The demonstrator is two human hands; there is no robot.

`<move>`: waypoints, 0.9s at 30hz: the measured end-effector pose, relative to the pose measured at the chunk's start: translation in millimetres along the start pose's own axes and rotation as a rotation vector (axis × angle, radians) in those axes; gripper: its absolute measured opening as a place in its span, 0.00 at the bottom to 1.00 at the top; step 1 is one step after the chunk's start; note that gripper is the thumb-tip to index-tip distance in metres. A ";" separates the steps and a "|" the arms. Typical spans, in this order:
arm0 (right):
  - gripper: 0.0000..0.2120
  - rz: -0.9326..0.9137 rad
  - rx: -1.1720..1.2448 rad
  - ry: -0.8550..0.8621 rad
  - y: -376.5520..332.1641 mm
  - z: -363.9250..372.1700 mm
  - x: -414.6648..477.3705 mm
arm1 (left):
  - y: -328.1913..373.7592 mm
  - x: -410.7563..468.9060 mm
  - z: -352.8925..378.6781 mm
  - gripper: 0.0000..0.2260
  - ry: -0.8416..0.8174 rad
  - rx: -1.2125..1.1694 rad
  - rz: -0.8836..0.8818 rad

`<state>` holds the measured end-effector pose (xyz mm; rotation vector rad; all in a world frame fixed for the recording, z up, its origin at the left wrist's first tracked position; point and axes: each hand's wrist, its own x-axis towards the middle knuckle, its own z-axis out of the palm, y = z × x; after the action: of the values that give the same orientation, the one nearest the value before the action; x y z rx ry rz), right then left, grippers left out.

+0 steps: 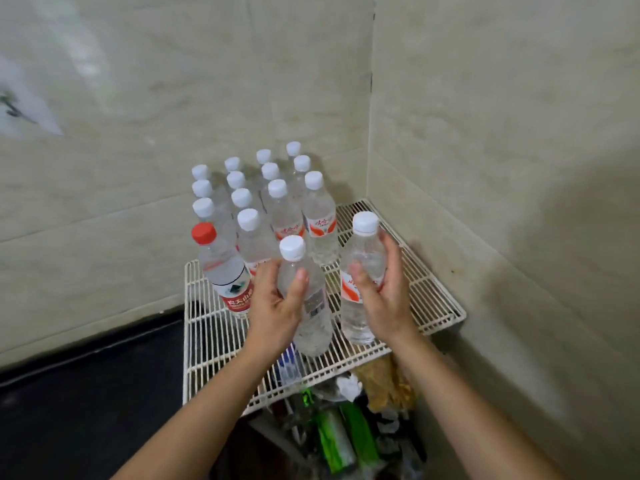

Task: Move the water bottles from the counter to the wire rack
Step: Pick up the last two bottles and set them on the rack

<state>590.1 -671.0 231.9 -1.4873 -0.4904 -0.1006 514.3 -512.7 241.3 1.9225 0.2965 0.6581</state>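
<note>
A: Which step is in hand?

B: Placement, by the look of it. The left hand has its fingers wrapped round a white-capped bottle, and the right hand grips a second bottle at its 3 o'clock. Both bottles sit over the front of the wire rack; whether their bases touch the wires cannot be told.

A: And next?

B: Probably setting both upright beside the standing group at 12 o'clock, then letting go without knocking neighbours.

A: The count?

B: Thirteen white-capped bottles stand on the rack, plus one red-capped bottle at 9 o'clock; two more are held. Sixteen in all.
</note>
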 end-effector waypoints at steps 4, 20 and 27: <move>0.28 0.001 -0.017 -0.135 19.7 -6.8 5.7 | -1.4 1.4 5.0 0.17 -0.010 0.093 0.088; 0.12 -0.109 -0.194 -0.051 -6.4 -9.8 28.2 | 31.8 10.9 5.5 0.19 0.126 -0.113 0.066; 0.20 -0.236 -0.494 -0.124 -31.6 -23.2 56.5 | 49.2 45.2 -21.7 0.18 -0.160 0.275 0.338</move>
<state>635.3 -683.5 282.2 -1.9200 -0.7800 -0.3356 534.8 -495.7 306.3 2.3025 -0.0455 0.7053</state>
